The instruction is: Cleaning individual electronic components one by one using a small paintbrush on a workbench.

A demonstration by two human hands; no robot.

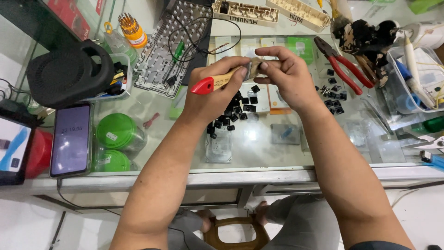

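My left hand (213, 88) grips a paintbrush (221, 80) with a wooden handle and a red tip, held above the glass counter. My right hand (283, 76) pinches the brush's bristle end between thumb and fingers; whether a small part is also in those fingers is hidden. Below both hands lies a heap of small black key caps (237, 110), and a second scatter of black caps (335, 98) lies to the right. A stripped keyboard frame (173, 44) with a black cable on it rests at the back left.
Red-handled pliers (343, 65) lie right of my hands. A phone (71, 140) and two green-lidded jars (116, 132) sit at the left, behind them a black speaker (69, 71) and a screwdriver-bit holder (131, 28). A clear tub of tools (416, 88) stands at the right.
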